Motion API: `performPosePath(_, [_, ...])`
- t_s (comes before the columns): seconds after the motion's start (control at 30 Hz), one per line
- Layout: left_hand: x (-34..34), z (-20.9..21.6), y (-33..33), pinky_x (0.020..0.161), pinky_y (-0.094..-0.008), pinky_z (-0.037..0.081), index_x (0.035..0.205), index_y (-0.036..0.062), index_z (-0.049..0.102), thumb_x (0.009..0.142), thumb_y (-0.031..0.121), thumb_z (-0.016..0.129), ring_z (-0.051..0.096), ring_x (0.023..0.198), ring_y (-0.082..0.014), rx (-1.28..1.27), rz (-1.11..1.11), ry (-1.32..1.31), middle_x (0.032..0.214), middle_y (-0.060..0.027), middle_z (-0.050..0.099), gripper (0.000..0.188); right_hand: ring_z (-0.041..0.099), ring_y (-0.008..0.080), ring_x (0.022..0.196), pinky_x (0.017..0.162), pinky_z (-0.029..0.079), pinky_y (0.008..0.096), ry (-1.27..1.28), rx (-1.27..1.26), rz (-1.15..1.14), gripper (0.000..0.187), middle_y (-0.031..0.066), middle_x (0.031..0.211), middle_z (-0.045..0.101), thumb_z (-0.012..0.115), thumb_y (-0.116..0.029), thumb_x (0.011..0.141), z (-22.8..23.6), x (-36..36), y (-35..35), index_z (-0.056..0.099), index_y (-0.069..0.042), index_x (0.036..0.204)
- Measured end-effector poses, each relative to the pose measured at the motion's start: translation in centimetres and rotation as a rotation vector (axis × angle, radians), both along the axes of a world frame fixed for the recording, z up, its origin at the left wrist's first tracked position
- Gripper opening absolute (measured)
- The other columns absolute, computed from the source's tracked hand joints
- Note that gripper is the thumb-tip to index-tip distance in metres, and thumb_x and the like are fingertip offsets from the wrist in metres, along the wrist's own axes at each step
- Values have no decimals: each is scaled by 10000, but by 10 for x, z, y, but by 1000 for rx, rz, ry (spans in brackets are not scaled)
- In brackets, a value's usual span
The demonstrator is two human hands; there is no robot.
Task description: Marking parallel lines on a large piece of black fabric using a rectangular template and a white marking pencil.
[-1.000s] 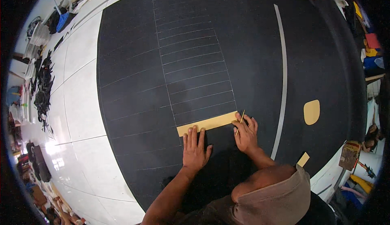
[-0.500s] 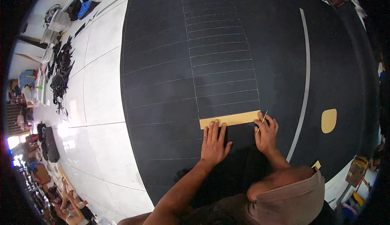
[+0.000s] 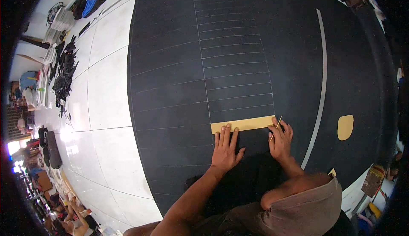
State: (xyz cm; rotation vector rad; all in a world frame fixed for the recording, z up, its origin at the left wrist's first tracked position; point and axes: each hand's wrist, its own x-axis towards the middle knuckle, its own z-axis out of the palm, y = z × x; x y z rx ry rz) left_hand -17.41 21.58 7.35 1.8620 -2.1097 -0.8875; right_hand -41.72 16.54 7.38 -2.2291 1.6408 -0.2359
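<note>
A narrow yellow template strip [image 3: 251, 123] lies flat across the black sheet [image 3: 170, 82], slightly raised at its right end. The fingertips of my left hand [image 3: 225, 151] rest on the strip's near edge left of its middle, fingers stretched and palm down. At the strip's right end is my right hand [image 3: 281, 144], a fingertip on the corner. Between its bent fingers it holds a thin, pencil-like yellow stick [image 3: 280, 121], slanting up to the right. Thin pale lines cross the sheet beyond the strip in a ladder-like row, between two long lines.
A long grey strip [image 3: 323, 74] and a rounded yellow template [image 3: 345, 128] lie to the right on the sheet. White floor tiles [image 3: 108, 87] border it on the left, with black scraps [image 3: 64, 78] and a dark roll [image 3: 53, 150]. Another person [image 3: 76, 219] sits at the lower left.
The whole view has shifted slightly. Both hands, the strip and the stick keep nearly the same places on the sheet.
</note>
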Motion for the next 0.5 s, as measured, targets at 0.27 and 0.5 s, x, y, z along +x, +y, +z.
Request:
performPosePath(0.27, [1,-2,1,1178,-614,137,1533,36,248,924,420,625,164,1465,-486,-26,4,23,1582,-283,155,813,341,388,1388,1140,180,603,-14,-15,-3,288,122,1521,430,503,-155,974,-2,-1,0,590,-70,1235])
performPosePath(0.5, [-2,3,-4,1173,-620,143,1516,24,289,910,403,649,161,1468,-478,-2,1,11,1576,-287,174,800,379,393,1349,1120,210,606,8,-24,-4,306,131,1493,458,530,-164,948,2,-2,-3,595,-77,1234])
